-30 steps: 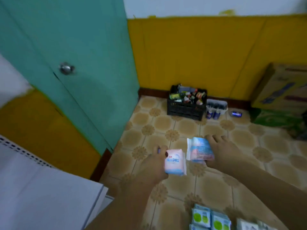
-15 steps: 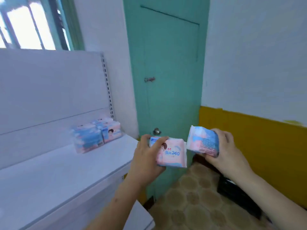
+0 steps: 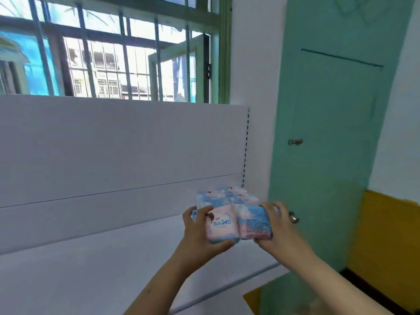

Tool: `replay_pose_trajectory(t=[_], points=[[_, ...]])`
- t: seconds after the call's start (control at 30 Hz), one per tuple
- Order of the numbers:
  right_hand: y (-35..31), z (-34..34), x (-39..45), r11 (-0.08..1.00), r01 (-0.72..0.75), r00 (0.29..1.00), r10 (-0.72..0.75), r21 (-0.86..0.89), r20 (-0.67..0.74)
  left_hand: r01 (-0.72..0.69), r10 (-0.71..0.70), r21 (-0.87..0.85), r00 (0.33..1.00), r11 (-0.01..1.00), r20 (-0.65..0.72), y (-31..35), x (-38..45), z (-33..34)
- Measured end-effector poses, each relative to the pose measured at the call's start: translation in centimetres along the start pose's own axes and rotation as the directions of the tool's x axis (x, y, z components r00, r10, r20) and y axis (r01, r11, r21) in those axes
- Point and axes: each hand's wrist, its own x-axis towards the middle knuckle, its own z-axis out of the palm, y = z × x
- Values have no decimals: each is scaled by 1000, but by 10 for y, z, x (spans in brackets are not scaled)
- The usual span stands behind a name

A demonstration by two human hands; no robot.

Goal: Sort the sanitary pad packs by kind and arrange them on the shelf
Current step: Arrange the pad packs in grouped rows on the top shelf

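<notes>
Two bare forearms reaching into frame, no sleeves showing; left hand (image 3: 200, 233) and right hand (image 3: 279, 230) wearing no gloves, rings, watch.

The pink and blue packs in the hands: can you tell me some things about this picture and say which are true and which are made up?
1. Each hand holds one pack. True: the left hand grips the pack marked 240, and the right hand grips the other pack.
2. The two held packs are far apart. False: they sit side by side, touching.
3. More packs already stand on the white shelf, behind the hands. True.
4. The door is red. False: it is green.
5. The window has bars. True.
</notes>
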Motion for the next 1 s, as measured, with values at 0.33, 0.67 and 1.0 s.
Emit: replay_pose_trajectory(t=[0.33, 0.67, 1.0], points=[[36, 38, 41, 985, -19, 1000, 15, 170, 22, 23, -32, -65, 991, 998, -128, -37, 35, 28], [126, 71, 107, 905, -110, 981, 32, 410, 192, -47, 105, 392, 986, 919, -127, -67, 86, 81], [151, 112, 128, 810, -74, 987, -23, 582, 158, 3, 48, 305, 986, 952, -161, -86, 78, 87]])
